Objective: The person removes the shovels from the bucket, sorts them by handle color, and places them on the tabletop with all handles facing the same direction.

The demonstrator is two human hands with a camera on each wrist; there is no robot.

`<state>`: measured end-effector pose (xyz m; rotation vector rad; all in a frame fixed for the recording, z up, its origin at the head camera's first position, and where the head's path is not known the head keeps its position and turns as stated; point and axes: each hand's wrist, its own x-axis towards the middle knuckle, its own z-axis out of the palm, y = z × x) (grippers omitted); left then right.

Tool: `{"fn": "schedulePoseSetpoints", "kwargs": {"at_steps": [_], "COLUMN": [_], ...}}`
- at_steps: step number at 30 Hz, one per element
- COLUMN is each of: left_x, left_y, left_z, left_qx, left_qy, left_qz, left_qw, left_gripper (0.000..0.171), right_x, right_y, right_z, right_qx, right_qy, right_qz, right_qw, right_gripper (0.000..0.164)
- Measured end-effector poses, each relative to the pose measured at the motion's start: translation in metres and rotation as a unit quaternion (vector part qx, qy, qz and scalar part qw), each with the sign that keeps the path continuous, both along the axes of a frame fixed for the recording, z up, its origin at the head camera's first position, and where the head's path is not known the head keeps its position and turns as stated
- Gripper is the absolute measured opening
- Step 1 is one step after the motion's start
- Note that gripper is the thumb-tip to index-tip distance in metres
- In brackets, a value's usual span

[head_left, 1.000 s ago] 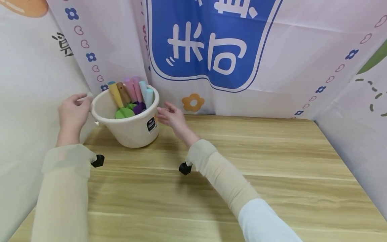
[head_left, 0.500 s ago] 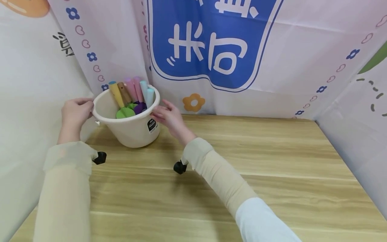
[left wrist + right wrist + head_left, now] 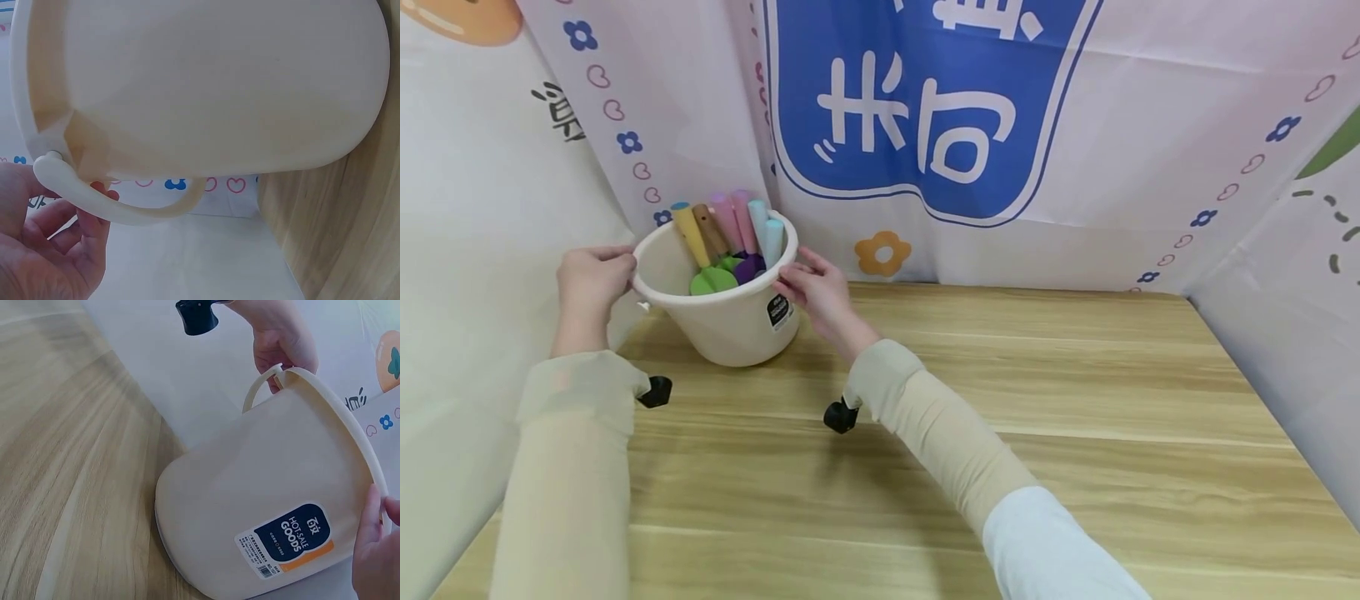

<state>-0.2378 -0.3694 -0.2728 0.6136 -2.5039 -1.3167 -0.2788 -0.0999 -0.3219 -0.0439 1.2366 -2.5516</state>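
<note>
Both arms are in snug beige sleeves (image 3: 568,467) that run down to the wrists, kinda like sheer arm covers. On the right arm there's a white sleeve (image 3: 1045,550) showing higher up. Each wrist has a small black camera (image 3: 839,416) strapped underneath. Hands are bare.

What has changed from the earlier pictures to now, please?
Both hands closed in on the cream bucket: the left hand now touches its rim beside the handle, and the right hand rests on the opposite rim. The bucket and the coloured tools inside stayed put.
</note>
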Motion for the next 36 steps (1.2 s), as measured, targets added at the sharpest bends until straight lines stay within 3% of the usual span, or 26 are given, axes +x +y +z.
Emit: {"fn": "schedulePoseSetpoints", "kwargs": {"at_steps": [17,36], "left_x": [0.003,0.008], "left_y": [0.004,0.009], "left_z": [0.002,0.0], "left_qx": [0.019,0.005], "left_qy": [-0.021,-0.011], "left_qz": [-0.004,-0.033], "left_qw": [0.9996,0.9994], "left_gripper": [0.054,0.053], "right_x": [0.003,0.006], "right_y": [0.006,0.021], "right_z": [0.002,0.002], "right_qx": [0.006,-0.001], "right_qy": [-0.024,-0.04], "right_qz": [-0.002,0.008], "right_qw": [1.0,0.999], "right_gripper": [0.062,0.061]}}
